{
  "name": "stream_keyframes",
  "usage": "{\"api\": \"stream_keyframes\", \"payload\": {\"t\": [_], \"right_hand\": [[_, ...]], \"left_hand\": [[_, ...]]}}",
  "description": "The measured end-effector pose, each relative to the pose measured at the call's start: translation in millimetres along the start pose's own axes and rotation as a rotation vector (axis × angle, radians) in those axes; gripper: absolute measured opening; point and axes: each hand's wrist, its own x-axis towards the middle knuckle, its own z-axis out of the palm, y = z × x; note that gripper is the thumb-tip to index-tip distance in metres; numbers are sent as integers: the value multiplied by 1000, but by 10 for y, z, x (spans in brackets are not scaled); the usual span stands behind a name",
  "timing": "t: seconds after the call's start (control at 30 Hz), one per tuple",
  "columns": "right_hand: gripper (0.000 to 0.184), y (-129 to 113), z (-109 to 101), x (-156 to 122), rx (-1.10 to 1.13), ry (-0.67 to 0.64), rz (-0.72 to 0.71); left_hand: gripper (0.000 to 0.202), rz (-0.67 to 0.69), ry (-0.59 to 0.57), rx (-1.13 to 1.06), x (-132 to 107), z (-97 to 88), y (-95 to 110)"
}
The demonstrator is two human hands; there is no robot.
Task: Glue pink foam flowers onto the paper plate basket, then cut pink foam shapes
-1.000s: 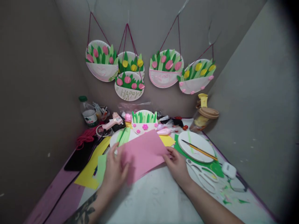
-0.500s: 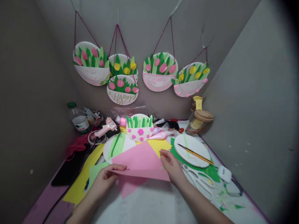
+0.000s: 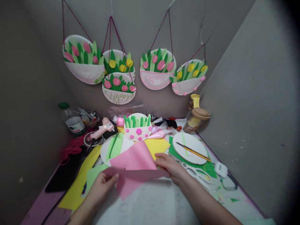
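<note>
A sheet of pink paper (image 3: 131, 156) is spread between my two hands over the middle of the table. Its near part is raised into a darker band, and a pink corner shows below that; I cannot tell whether this is one sheet or two. My left hand (image 3: 103, 186) pinches the band's left end between thumb and fingers. At the right end, my right hand (image 3: 172, 168) grips the paper, its fingers curled over the edge and its thumb hidden. Yellow paper (image 3: 157, 147) lies just behind the pink.
A paper-plate basket with green leaves (image 3: 138, 126) stands behind the papers. To the right are a white plate (image 3: 199, 148) bearing a pencil (image 3: 194, 152), and scissors (image 3: 199, 173). A glue gun (image 3: 103, 128) and bottle (image 3: 73, 120) are left. Finished baskets (image 3: 158, 79) hang above.
The pink paper has bent more, its back part now curving up near my right fingers. My right hand has turned inward over the edge. The whole view has shifted slightly.
</note>
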Motion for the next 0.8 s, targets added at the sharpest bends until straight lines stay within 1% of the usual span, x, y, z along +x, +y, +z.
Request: {"api": "stream_keyframes", "payload": {"t": [0.07,0.1,0.13,0.17,0.23,0.27,0.3,0.37,0.43,0.5,0.53,0.6,0.67,0.7,0.73,0.77,0.8], "right_hand": [[36,-34,70,-47,-2,-102,-37],[32,-46,103,-69,-21,-130,-72],[28,-60,124,-90,-62,-123,-114],[26,-79,123,-109,-123,-75,-167],[25,-135,27,-140,-256,111,-289],[23,-172,-78,-150,-299,225,-351],[24,-212,-223,-158,-293,319,-385],[34,-279,-604,-161,-235,508,-389],[40,-305,-1032,-148,-234,678,-415],[44,-279,-1410,-127,-358,842,-381],[44,-251,-1556,-117,-451,910,-348],[46,-191,-1742,-110,-655,999,-267],[52,-158,-1782,-130,-837,1077,-233],[56,-159,-1752,-150,-918,1121,-257],[58,-171,-1692,-176,-989,1152,-319],[57,-190,-1605,-204,-1044,1152,-415],[54,-212,-1494,-231,-1076,1109,-535]], "left_hand": [[40,-40,-11,-49,-9,6,-26],[39,-54,-23,-68,-14,6,-39],[39,-63,-32,-83,-19,3,-49],[38,-64,-29,-96,-23,-1,-58],[38,-29,23,-129,-30,-12,-71],[38,-2,63,-151,-30,-18,-78],[38,16,93,-172,-29,-23,-84],[40,17,117,-205,-21,-24,-94],[42,-10,130,-223,-17,-8,-93],[42,-43,142,-219,-22,26,-76],[42,-54,145,-219,-28,46,-63],[43,-74,133,-233,-45,85,-36],[44,-90,103,-263,-60,114,-17],[43,-97,87,-283,-64,122,-12],[43,-101,75,-302,-67,126,-8],[43,-102,70,-318,-69,125,-4],[43,-100,65,-336,-69,120,0]]}}
